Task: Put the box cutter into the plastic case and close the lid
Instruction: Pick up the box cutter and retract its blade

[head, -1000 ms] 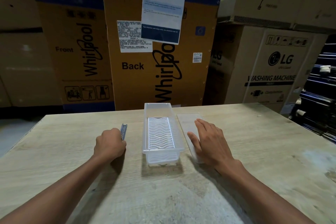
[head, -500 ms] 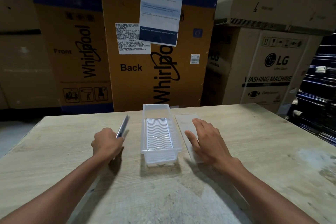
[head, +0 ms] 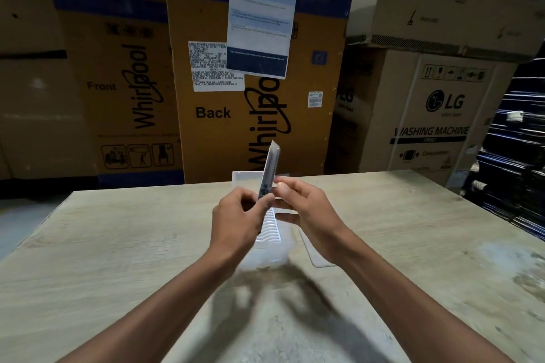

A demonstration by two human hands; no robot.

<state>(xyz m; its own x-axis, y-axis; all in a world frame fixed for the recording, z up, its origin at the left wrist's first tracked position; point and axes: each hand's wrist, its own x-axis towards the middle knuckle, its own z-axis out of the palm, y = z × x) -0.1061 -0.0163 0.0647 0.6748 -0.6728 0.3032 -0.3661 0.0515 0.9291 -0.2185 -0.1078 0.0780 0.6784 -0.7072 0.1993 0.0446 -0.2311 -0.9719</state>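
Tall corrugated cardboard cartons [head: 256,115] printed with appliance brand names wall in the far side, a printed paper sheet [head: 261,23] hanging on the middle one. In front of them runs the table [head: 118,244], a broad slab of pale, weathered wood grain with scuffed grey patches near its close edge.

On the table stands the plastic case [head: 269,230], a long clear rectangular tub with thin walls and a white ribbed, wavy insert on its floor; it is open, and both hands partly hide it. Its lid [head: 317,258], a flat clear rectangular sheet with rounded corners, lies flat on the table just to the right of the case.

Both forearms reach in from the near edge and meet above the case. The left hand [head: 239,221] is curled, its grip clamped on the lower end of the box cutter [head: 269,169], a slim, flat, grey bar held nearly upright with its slanted tip leaning slightly right, raised clear of the case. The right hand [head: 306,212] is cupped beside it, thumb and fingertips close to or touching the cutter's body near the left hand's fingers; blur hides whether that grip is pressed on it.
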